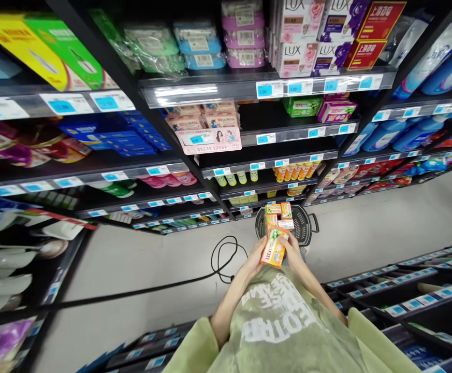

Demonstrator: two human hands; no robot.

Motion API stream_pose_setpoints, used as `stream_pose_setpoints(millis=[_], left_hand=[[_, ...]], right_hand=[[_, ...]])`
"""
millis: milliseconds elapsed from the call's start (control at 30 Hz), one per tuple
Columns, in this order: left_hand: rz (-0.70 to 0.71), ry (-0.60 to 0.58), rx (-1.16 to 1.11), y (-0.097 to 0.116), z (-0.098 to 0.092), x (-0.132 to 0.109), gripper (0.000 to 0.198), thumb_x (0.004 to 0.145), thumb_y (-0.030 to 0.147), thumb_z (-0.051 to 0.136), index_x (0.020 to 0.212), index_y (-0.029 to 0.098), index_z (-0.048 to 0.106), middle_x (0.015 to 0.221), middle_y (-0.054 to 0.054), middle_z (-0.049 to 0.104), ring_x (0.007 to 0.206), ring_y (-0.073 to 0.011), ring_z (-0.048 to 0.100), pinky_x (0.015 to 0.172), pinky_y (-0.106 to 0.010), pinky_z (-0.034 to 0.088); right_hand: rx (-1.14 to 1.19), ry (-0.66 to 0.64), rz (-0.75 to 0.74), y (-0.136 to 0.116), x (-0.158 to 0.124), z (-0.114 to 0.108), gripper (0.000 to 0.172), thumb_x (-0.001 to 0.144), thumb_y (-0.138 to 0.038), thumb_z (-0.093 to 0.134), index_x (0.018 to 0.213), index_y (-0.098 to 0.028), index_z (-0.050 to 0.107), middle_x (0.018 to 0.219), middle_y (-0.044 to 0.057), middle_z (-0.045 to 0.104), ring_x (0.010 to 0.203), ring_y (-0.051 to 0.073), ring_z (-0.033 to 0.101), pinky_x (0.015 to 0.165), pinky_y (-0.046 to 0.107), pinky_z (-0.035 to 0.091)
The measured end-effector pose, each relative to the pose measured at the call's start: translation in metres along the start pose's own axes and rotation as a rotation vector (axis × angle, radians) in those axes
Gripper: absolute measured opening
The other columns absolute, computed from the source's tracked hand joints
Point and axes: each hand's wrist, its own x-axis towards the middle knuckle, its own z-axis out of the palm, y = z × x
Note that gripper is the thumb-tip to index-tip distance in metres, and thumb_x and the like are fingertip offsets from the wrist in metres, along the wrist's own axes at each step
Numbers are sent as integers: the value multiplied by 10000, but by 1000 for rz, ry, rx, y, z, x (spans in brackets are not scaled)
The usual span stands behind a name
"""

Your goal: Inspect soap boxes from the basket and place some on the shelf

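Observation:
Between my two hands is an orange-and-white soap pack with green pictures on it, held in front of my chest. My left hand is closed on its left edge. On the upper right side, my right hand grips the same pack. Just beyond it stands a dark plastic basket with a handle at its right. Several similar orange packs lie in the basket, partly hidden by the held one.
Ahead rise dark shelves with LUX boxes, pink soap packs and green packs. A black cable crosses the pale floor and loops at my left. More shelves stand behind me.

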Motion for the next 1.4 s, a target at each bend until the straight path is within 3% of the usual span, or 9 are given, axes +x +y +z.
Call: stream_pose_setpoints(millis=[133,300,500,800,1000,1400], left_hand=[[36,-6,-13,1,4,-1,626,818,538,845,1324,227,647,1240,-102,766,944,-271,782,839,-433,667],[179,106,31,11,6,-1,661,694,319,963,1269,229,649,1169,-84,791,1004,-256,785,900,-402,661],[258,181,103,16,6,-2,645,723,422,941,1276,194,697,1187,-130,796,994,-272,790,893,-420,655],[289,224,24,11,-1,4,568,675,465,961,1105,203,700,993,-64,827,808,-225,808,862,-395,647],[296,219,43,11,-1,3,518,665,484,962,956,206,636,908,-37,811,806,-215,809,805,-342,649],[278,230,30,10,-2,5,531,666,494,958,955,210,616,868,-30,810,759,-205,804,774,-322,645]], right_hand=[[72,203,-48,0,3,-3,412,758,-476,850,1040,-217,698,1035,47,773,864,233,730,750,329,604],[148,373,-96,-5,4,-10,458,711,-460,890,1037,-238,658,1068,28,747,915,213,711,692,283,592],[173,363,-73,-4,0,-9,465,747,-520,854,1077,-258,656,1140,38,730,964,226,720,665,288,608],[170,412,-113,4,6,-7,481,776,-642,812,919,-234,601,937,0,718,785,177,700,702,319,642],[191,416,-128,7,5,-9,449,811,-613,791,908,-238,565,948,-1,705,786,171,696,688,313,633],[191,421,-121,8,7,-8,458,791,-618,803,901,-243,564,964,-2,704,818,177,688,674,306,631]])
